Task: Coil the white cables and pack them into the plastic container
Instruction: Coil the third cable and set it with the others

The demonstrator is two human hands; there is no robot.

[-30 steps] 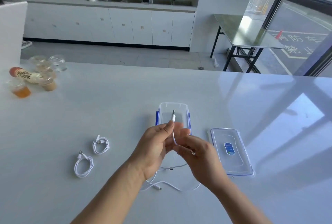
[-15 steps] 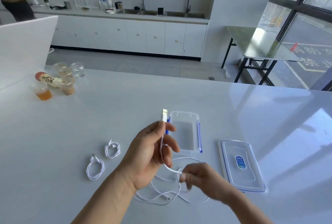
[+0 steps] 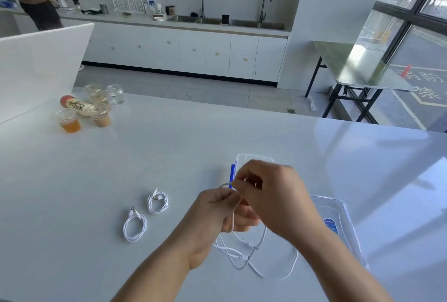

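Broadly, a white table (image 3: 169,156) with a smooth, glossy top fills the scene and mirrors the window light on its right side. Both hands meet above it, near the middle. The right hand (image 3: 273,190) has its fingers curled and pinches a short arch of the loose cable (image 3: 287,270). The left hand (image 3: 212,219), just left of it, pinches the same thin, round, white cord between thumb and fingers. From there the cord drops to the table and sprawls in slack loops on the near side.

A flat, clear lid (image 3: 343,224) with rounded corners lies to the right. The plastic container (image 3: 254,156), clear, rectangular and blue-clipped, sits just beyond the hands, which mostly hide it.

Two cables lie left of the hands, already wound into small ovals: the far coil (image 3: 158,201) and the near coil (image 3: 135,228).

At far left stand clear plastic cups (image 3: 70,121), some holding orange or brown liquid, beside a tipped bottle (image 3: 77,105).

The lid's blue sticker (image 3: 331,225) carries print too small to read, and the bottle's dark lettering is blurred.
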